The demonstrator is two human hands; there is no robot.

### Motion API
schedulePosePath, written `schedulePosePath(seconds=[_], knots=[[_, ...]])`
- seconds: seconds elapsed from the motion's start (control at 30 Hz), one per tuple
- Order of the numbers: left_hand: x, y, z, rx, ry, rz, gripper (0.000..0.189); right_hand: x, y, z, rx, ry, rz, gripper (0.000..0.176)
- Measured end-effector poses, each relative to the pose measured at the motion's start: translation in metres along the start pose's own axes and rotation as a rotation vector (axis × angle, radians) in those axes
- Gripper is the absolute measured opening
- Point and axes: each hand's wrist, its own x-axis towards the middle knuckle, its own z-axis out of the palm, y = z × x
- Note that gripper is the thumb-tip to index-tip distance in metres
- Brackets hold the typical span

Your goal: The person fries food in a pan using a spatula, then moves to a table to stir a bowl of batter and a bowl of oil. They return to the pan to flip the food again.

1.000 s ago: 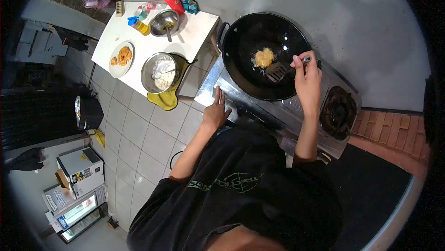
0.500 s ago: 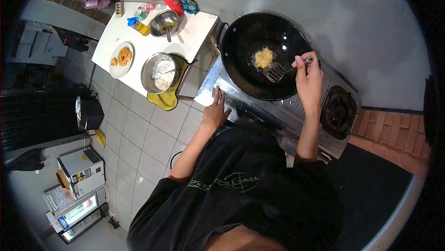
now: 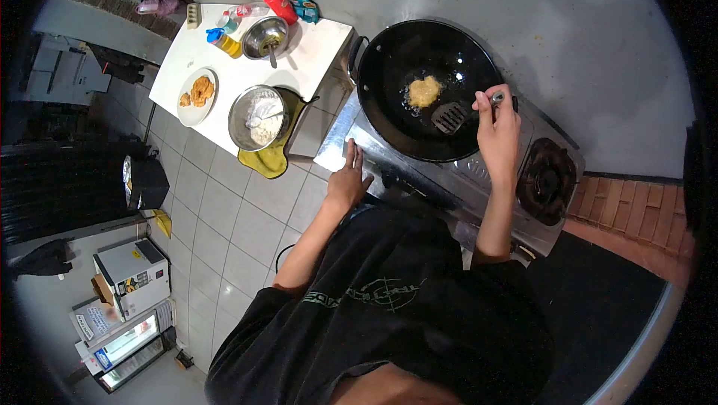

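Note:
A black wok (image 3: 404, 50) sits on the steel stove, and a golden battered piece (image 3: 425, 91) bubbles in oil at its middle. My right hand (image 3: 497, 124) is closed on the handle of a slotted spatula (image 3: 449, 117), whose head is inside the wok, to the right of the piece and apart from it. My left hand (image 3: 349, 180) rests on the stove's left front edge with its fingers spread, holding nothing.
On the white table (image 3: 232, 72) stand a plate (image 3: 196, 115) with fried pieces, a bowl of flour (image 3: 258, 117), a steel bowl (image 3: 265, 37) with a spoon and several bottles. A bare burner (image 3: 550, 180) lies right of the wok.
The spatula head has turned flatter and shifted slightly right, away from the frying piece. My left hand has stayed in place.

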Motion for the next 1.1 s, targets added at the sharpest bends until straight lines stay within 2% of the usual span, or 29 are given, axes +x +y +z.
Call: schedulePosePath(seconds=[0.2, 0.3, 0.73, 0.93, 1.03, 1.1], knots=[[0.0, -0.002, 0.003, -0.003, 0.033, 0.017, 0.084, 0.0, 0.012, 0.007, 0.093, 0.053, -0.012, 0.023], [-0.002, 0.002, -0.005, 0.002, -0.014, -0.005, 0.083, -0.001, 0.005, 0.003, 0.067, 0.015, -0.004, 0.023], [-0.003, 0.002, -0.004, 0.004, 0.035, 0.003, 0.082, -0.002, 0.016, 0.008, 0.116, 0.025, -0.028, 0.024], [-0.002, -0.001, -0.001, 0.011, -0.008, 0.01, 0.084, -0.004, 0.008, 0.004, 0.03, 0.011, 0.004, 0.024], [-0.001, -0.001, -0.001, -0.01, 0.02, 0.029, 0.084, -0.004, 0.009, 0.005, 0.079, 0.022, 0.005, 0.025], [-0.001, 0.001, -0.005, -0.01, -0.028, 0.006, 0.083, -0.004, 0.01, 0.007, 0.13, 0.059, 0.02, 0.025]])
